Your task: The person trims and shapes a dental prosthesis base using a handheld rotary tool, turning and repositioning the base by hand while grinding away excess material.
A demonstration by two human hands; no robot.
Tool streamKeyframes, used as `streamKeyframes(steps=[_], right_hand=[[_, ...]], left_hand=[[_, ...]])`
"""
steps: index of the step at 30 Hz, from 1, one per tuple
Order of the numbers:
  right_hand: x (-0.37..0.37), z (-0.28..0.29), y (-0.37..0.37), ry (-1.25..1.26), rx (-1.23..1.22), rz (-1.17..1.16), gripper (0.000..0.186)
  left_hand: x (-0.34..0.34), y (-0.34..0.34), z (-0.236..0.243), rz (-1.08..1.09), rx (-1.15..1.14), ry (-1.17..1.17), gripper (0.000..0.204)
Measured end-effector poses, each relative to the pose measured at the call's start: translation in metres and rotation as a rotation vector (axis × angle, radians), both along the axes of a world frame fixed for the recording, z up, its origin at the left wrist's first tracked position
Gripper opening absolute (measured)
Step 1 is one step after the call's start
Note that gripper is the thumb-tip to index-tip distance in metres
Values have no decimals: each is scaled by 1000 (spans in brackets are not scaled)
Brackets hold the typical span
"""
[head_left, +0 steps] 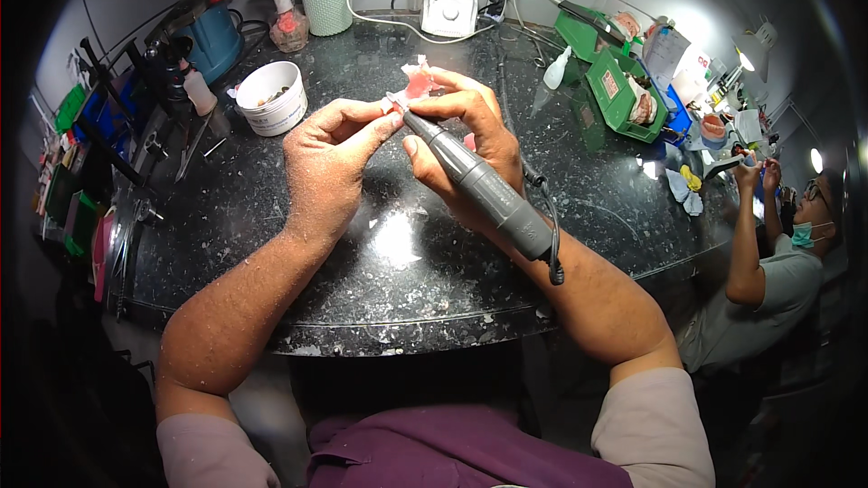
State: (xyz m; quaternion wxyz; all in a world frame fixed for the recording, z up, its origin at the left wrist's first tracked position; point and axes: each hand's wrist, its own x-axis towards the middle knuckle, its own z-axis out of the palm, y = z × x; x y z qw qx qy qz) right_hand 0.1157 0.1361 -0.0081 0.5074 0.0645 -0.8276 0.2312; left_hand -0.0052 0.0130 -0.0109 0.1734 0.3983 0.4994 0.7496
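A dark grey rotary handpiece (484, 183) lies along my right hand (479, 131), its narrow tip pointing up and left and its cord hanging from the rear end. My right fingers are closed around its front part. A pink denture piece (418, 81) with a pale ragged edge stands at the tip, between my hands. My left hand (330, 158), sprinkled with pale dust, pinches this piece between thumb and fingers. The fingertips of both hands almost meet there. Whether the tip touches the pink surface is too small to tell.
On the dark, dusty bench (353, 294), a white tub (273, 99) stands left of my hands. Behind are a pale green cup of tools (327, 7) and a white control box (449, 9). Green trays (624, 95) with dental models sit right. A co-worker (768, 280) works at far right.
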Motion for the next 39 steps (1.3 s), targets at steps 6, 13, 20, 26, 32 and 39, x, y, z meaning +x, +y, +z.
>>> streamKeyframes(steps=[6, 13, 20, 26, 32, 39], right_hand=[[1, 1, 7, -55, -114, 26, 31], [-1, 1, 13, -25, -57, 61, 32], [-1, 0, 8, -29, -31, 40, 35], [-2, 0, 9, -30, -36, 68, 34], [-1, 2, 9, -38, 3, 46, 34], [-2, -1, 9, -37, -60, 81, 34]], left_hand=[[-3, 1, -1, 4, -3, 7, 11], [-6, 2, 0, -34, -13, -43, 14], [-8, 2, -2, -57, -2, -62, 15], [-7, 3, -1, -66, 19, -111, 16], [-7, 3, -1, -56, -15, -87, 15], [-7, 2, -1, -59, -27, -56, 15]])
